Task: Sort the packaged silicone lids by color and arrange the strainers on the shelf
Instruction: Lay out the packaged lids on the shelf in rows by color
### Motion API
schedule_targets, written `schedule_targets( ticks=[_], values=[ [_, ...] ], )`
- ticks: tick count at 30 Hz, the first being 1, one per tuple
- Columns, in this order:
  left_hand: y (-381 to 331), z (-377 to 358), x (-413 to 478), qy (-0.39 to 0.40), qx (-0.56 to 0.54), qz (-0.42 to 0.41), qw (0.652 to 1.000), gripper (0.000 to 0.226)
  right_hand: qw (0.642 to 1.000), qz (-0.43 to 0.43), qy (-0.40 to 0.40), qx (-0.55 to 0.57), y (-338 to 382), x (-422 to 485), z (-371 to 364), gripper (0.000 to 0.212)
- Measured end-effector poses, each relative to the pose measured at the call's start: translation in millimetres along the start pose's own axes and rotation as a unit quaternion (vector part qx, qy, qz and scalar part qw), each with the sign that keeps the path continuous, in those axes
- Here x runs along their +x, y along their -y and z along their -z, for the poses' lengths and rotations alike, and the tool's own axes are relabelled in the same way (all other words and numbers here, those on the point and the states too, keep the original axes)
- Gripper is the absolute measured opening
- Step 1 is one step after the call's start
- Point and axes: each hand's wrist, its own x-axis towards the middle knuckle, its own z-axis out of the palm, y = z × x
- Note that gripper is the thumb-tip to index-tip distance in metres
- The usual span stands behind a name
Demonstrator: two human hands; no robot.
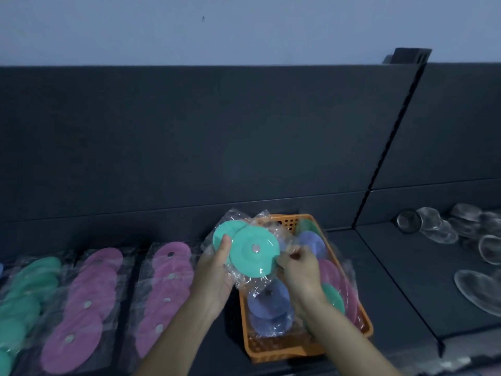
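Note:
Two green silicone lids in clear plastic wrap [253,249] are held up over the left edge of an orange basket [282,346]. My left hand [217,263] grips them from the left and below, thumb on the rear lid. My right hand [299,263] pinches the wrap at the front lid's right edge. Inside the basket lie more wrapped lids: blue ones [268,301], a pink one [332,275] and a green one [333,298]. On the shelf to the left lie sorted rows: green lids [24,299] and two rows of pink lids [84,302] [165,291].
Several metal mesh strainers [461,229] lie loose on the right shelf section, past a dark divider [379,169]. A dark back panel rises behind the shelf. A blue lid edge shows at the far left.

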Motion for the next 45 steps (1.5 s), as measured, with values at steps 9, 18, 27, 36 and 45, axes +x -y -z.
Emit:
schedule_targets(
  ticks=[9,18,27,36,45],
  values=[
    [10.5,19.5,4.1,-0.158,0.096,-0.026,0.982,0.024,0.781,0.273,-0.015,-0.562,-2.7,45.9,75.2,0.047],
    [12.3,19.1,-1.5,-0.160,0.017,-0.021,0.987,0.028,0.746,0.213,0.016,-0.631,-10.1,64.6,106.1,0.041],
    [27.2,-5.9,-5.3,-0.138,-0.009,-0.008,0.990,0.039,0.720,0.194,0.004,-0.666,2.5,91.4,158.0,0.040],
    [5.5,1.1,-3.7,-0.125,0.042,-0.021,0.991,0.031,0.638,0.253,-0.011,-0.727,3.5,98.9,139.0,0.048],
    [-5.0,33.5,19.9,-0.153,0.078,0.000,0.985,0.023,0.760,0.118,-0.070,-0.635,17.0,116.2,115.4,0.061]
  ],
)
